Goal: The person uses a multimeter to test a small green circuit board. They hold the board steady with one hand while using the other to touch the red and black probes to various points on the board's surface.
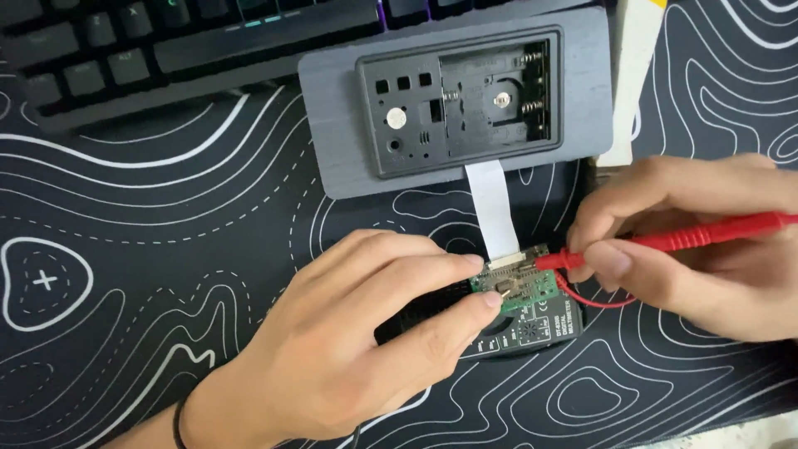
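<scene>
On black contour-line desk mat (150,249), below keyboard (166,41): hands, probably desk.

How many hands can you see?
2. The left hand pinches the small green circuit board in the lower middle. The right hand is at the right edge, holding a red probe against the board.

The grey housing (332,125) looks like matt brushed plastic, the red probe (698,233) glossy plastic, the white ribbon cable (490,208) smooth, and the black desk mat (125,249) matt cloth.
</scene>
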